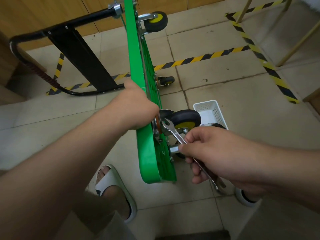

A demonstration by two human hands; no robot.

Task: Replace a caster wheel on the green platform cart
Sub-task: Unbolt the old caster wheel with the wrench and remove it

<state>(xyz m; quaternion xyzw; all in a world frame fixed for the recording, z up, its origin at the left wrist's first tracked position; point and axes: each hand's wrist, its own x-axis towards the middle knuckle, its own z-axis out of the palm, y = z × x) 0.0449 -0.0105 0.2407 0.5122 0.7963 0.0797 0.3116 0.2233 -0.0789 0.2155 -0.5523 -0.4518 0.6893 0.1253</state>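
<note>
Green plastic platform cart [149, 153] stands on edge on the floor, left hand [136, 108] gripping its rim, right hand [213, 153] wrapped round a silver open-end wrench [174, 134] slanting forward-left onto the black caster wheel [186, 117] mount.

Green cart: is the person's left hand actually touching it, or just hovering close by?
Touching. The head view shows the left hand curled over the edge of the green cart, gripping it with no gap between them.

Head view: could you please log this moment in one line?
green cart on its side; left hand grips its edge; right hand holds wrench at caster wheel mount
</note>
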